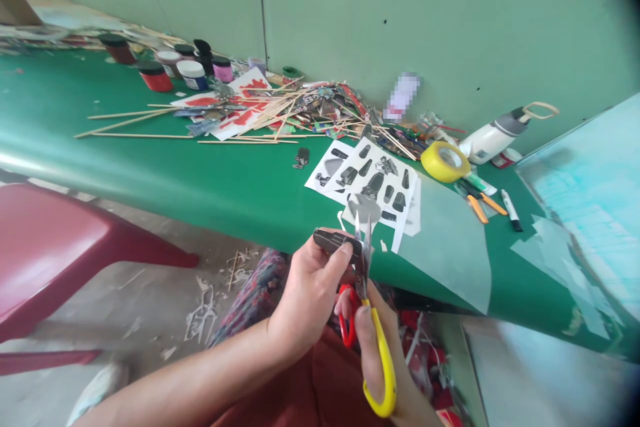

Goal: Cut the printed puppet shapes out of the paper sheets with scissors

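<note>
Between the thumb and fingers of my left hand [313, 287] is a dark printed paper cutout [333, 241]. My right hand [373, 340] grips scissors [383, 360] with one red and one yellow handle loop. The blades point away from me, slightly parted, close against the right end of the cutout. Just beyond the hands, printed paper sheets [353, 177] with several dark shapes lie on the green table [240, 193]. A separate small dark cutout [301, 158] rests to their left. Some of my right fingers are hidden behind the scissors and left hand.
Thin wooden sticks [273, 113] and scraps are heaped along the wall. Paint jars [156, 77] stand at the back left. To the right are yellow tape [445, 161], a white bottle [493, 137] and an orange-handled tool [477, 208]. A red chair [55, 240] is at left.
</note>
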### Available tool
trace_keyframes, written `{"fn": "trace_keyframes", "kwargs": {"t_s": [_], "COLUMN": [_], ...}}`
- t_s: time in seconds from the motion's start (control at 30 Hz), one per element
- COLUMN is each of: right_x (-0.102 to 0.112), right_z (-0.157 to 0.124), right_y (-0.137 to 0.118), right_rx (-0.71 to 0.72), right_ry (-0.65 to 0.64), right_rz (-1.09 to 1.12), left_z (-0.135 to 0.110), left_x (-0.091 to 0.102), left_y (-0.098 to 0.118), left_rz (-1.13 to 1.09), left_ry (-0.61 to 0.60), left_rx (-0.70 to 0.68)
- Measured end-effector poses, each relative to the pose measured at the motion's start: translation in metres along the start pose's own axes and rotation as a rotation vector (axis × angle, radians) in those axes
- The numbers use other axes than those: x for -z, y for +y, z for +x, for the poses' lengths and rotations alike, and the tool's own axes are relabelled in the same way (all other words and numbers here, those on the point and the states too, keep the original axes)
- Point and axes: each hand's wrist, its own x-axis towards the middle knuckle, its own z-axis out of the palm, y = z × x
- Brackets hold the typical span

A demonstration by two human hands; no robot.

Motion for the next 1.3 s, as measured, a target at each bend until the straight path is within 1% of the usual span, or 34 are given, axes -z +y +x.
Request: {"fn": "trace_keyframes", "kwargs": {"t_s": [0.13,0.3,0.47,0.73,0.87,1.1,1.23,1.3], "right_x": [0.001,0.002,0.001,0.0,-0.001,-0.001,-0.001,-0.002], "right_z": [0.003,0.006,0.008,0.007,0.008,0.007,0.006,0.005], "right_y": [0.002,-0.003,-0.007,-0.008,-0.009,-0.014,-0.014,-0.013], "right_rx": [0.013,0.011,0.023,0.008,0.013,-0.029,-0.025,-0.001], "right_ry": [0.002,-0.005,0.032,0.013,0.012,-0.009,0.01,0.042], "right_rz": [0.008,0.01,-0.004,0.015,0.013,-0.002,-0.016,-0.023], "left_z": [0.002,0.001,0.002,0.001,0.0,-0.002,-0.002,-0.002], "left_x": [-0.002,-0.005,-0.005,-0.004,-0.003,0.0,-0.001,-0.002], "left_y": [0.0,0.001,0.0,-0.001,-0.002,-0.003,-0.001,0.0], "left_rz": [0.028,0.039,0.037,-0.005,0.011,0.034,0.051,0.046], "left_ry": [0.017,0.01,0.019,0.014,0.017,0.018,0.027,0.023], "left_rx": [0.001,-0.011,-0.004,0.013,0.002,0.001,0.003,0.007]}}
